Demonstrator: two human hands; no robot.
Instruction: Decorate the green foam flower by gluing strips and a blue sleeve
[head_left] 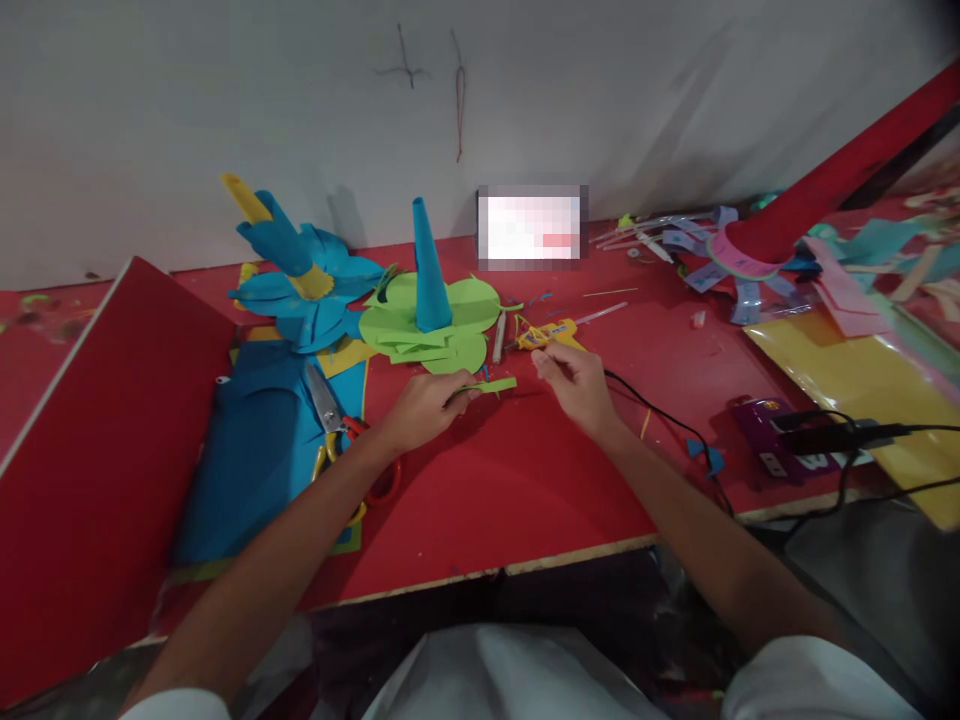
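Note:
My left hand [433, 408] is closed, pinching a light green paper strip [498, 385] above the red table. To its right my right hand [579, 388] has its fingers pressed together; whatever may be between them is too small to make out. Just behind that hand lies a yellow glue gun [551, 332], partly covered by it. Beyond my left hand sits a flat green flower shape [472, 303] with loose strips on it, and a blue paper cone [429, 275] stands up from its middle. Scissors [324, 400] with red and yellow handles lie left of my left forearm.
A blue paper flower [304, 285] with a rolled centre stands at the back left, near blue sheets [247, 440] and a red board [112, 450]. A blurred-out screen [532, 225] leans on the wall. Rightward are a purple box [772, 430], black cables and a red cone [825, 190].

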